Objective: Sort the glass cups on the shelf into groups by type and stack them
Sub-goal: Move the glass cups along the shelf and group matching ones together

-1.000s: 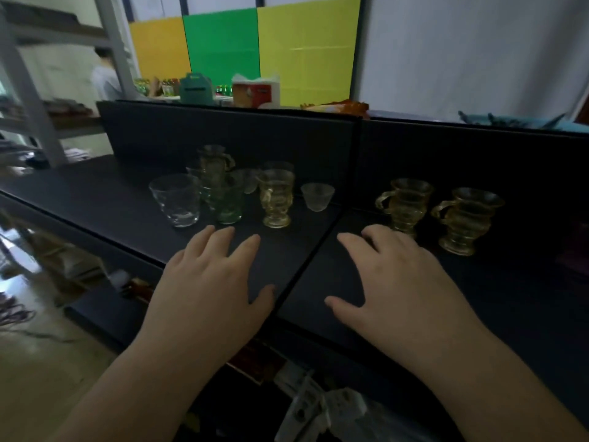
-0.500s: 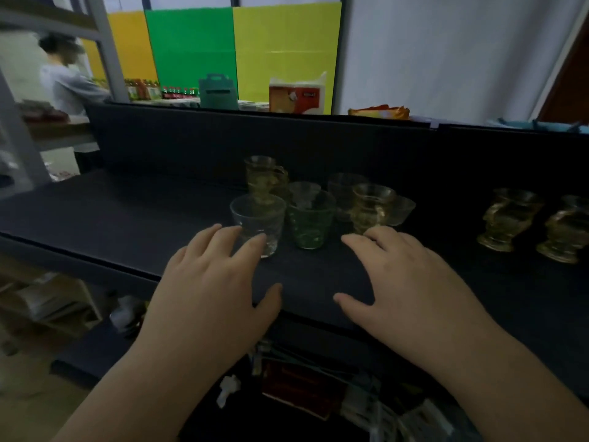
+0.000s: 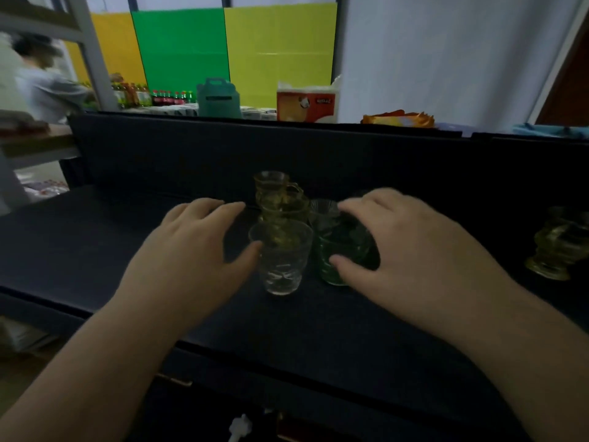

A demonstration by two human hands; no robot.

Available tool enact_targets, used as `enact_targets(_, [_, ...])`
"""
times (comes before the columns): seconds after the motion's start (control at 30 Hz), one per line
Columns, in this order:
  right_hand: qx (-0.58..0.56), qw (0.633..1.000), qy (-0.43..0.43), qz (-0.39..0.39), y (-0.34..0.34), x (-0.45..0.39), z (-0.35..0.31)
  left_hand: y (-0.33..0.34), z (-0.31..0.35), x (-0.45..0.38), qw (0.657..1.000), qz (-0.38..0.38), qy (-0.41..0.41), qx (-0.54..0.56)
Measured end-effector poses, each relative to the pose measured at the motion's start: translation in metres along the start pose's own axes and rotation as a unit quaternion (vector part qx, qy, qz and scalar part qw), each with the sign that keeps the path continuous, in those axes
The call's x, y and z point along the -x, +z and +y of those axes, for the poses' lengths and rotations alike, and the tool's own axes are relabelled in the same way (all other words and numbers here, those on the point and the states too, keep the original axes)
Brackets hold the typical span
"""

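Note:
A cluster of glass cups stands in the middle of the dark shelf (image 3: 79, 250). A clear tumbler (image 3: 281, 258) is at the front, with my left hand (image 3: 191, 253) spread beside it and the thumb touching its left side. A green cup (image 3: 341, 253) stands right of it; my right hand (image 3: 411, 250) reaches over it with fingers above the rim and thumb at its front. Behind are stacked amber handled cups (image 3: 276, 194) and a small clear cup (image 3: 323, 212). My right hand hides the cups behind it. An amber mug (image 3: 556, 247) stands apart at the far right.
The shelf has a dark back wall (image 3: 223, 154). Beyond it are drink bottles (image 3: 149, 95), a teal box (image 3: 218, 97), an orange-and-white carton (image 3: 306, 102) and colour panels. A person (image 3: 41, 81) stands at the far left. A white metal rack (image 3: 86, 52) rises at the left.
Both hands have moved forward from the shelf's front edge to the cup cluster, and the view has shifted left, so the two amber mugs slid to the right edge.

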State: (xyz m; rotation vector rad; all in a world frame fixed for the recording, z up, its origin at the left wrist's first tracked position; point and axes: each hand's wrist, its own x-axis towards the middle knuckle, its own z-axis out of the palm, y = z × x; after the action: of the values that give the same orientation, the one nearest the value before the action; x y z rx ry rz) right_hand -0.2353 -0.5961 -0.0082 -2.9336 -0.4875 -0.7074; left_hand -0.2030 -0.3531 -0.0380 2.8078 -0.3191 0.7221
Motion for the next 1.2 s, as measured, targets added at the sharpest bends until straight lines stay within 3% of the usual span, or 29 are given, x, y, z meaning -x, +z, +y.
enact_targets(0.17, [0.006,1.0,0.022,-0.004,0.009,-0.05,-0.006,-0.001,-0.033,-0.025,0.999,-0.01,0.002,0.047])
enact_targets(0.37, [0.032,0.996,0.06,-0.062,0.02,-0.103,-0.02,0.015,-0.066,-0.057,0.995,-0.048,0.033,0.075])
enact_targets(0.6, [-0.04,0.951,0.156,-0.264,0.053,-0.175,-0.041,0.037,-0.093,-0.131,0.986,-0.094,0.08,0.114])
enact_targets(0.7, [-0.056,0.933,0.171,-0.31,0.064,-0.189,-0.04,0.048,-0.089,-0.163,0.978,-0.119,0.093,0.141])
enact_targets(0.83, [-0.038,0.926,0.183,-0.329,0.071,-0.198,-0.037,0.059,-0.073,-0.194,0.973,-0.129,0.115,0.153])
enact_targets(0.93, [-0.057,0.917,0.191,-0.346,0.078,-0.201,-0.037,0.073,-0.061,-0.209,0.958,-0.182,0.118,0.19])
enact_targets(1.03, [-0.075,0.922,0.195,-0.327,0.082,-0.199,-0.037,0.084,-0.056,-0.213,0.94,-0.227,0.105,0.233])
enact_targets(1.2, [-0.116,0.924,0.208,-0.301,0.074,-0.188,-0.039,0.087,-0.057,-0.214,0.94,-0.233,0.086,0.235])
